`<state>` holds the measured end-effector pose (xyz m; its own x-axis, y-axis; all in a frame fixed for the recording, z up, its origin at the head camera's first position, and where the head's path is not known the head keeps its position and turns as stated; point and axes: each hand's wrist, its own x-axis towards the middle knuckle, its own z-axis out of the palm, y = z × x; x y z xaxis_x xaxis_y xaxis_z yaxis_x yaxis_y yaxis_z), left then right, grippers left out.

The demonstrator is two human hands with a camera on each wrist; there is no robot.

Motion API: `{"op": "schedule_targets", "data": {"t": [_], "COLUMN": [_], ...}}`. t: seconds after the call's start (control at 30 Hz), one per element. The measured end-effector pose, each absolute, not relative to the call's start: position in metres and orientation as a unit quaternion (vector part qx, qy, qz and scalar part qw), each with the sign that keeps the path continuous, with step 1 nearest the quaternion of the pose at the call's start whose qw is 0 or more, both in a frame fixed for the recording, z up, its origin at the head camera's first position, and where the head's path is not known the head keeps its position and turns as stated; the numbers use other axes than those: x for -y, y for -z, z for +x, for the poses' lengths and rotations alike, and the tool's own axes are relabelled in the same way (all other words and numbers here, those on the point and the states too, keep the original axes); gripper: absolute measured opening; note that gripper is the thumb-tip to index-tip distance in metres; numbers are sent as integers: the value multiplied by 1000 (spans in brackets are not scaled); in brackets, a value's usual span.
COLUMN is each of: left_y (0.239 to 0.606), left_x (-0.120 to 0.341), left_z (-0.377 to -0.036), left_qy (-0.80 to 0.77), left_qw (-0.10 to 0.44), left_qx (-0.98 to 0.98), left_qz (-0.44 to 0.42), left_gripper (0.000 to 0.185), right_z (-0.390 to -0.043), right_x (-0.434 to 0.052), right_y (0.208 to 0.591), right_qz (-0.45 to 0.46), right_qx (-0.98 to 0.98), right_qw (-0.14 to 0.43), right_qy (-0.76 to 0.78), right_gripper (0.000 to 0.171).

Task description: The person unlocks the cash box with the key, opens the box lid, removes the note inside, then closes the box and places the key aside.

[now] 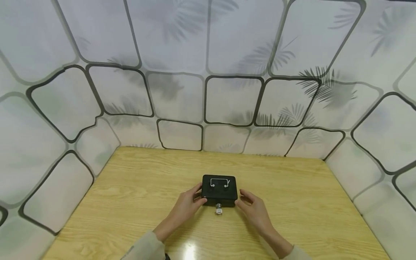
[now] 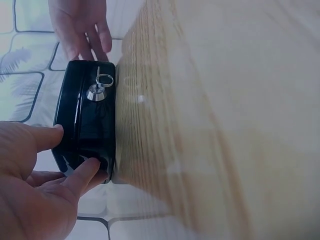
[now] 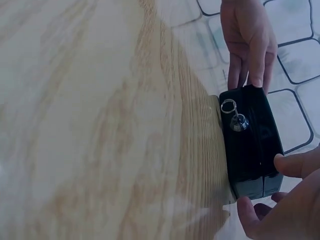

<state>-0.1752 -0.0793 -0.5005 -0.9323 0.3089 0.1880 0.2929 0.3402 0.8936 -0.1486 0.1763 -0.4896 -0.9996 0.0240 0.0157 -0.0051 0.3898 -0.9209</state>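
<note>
Black box (image 1: 219, 193) is sitting closed on table (image 1: 146, 180), between both grips. Left grip (image 1: 188, 203) is pinching its left end, thumb at front corner, fingers along the side. Right grip (image 1: 255, 209) is lying loose at the right end, thumb touching the edge, fingers slightly bent just beside. Handle (image 1: 219, 179) is topping the box between grips; lock (image 2: 96, 93) with ring (image 2: 104, 80) is jutting out between thumbs. Patterned backdrop (image 1: 178, 94) is rising beyond both grips.
</note>
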Motion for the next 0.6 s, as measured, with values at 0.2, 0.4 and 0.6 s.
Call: {"op": "schedule_targets", "data": {"t": [0.2, 0.4, 0.6], "left_y": [502, 500, 496], "left_x": [79, 79, 79], "left_z": [-174, -173, -172], "left_qy": [-540, -529, -516], "left_qw": [4, 0, -12], "left_qx": [-821, -828, -836], "left_qz": [186, 186, 188], "left_gripper": [59, 58, 56], "right_z": [-154, -156, -156], "right_x": [-174, -173, -172], "right_y": [494, 498, 498], "right_qz": [31, 43, 36], "right_qx": [818, 814, 831], "right_qw": [12, 18, 25], "right_qy": [-575, -579, -555], "right_gripper": [52, 52, 49]}}
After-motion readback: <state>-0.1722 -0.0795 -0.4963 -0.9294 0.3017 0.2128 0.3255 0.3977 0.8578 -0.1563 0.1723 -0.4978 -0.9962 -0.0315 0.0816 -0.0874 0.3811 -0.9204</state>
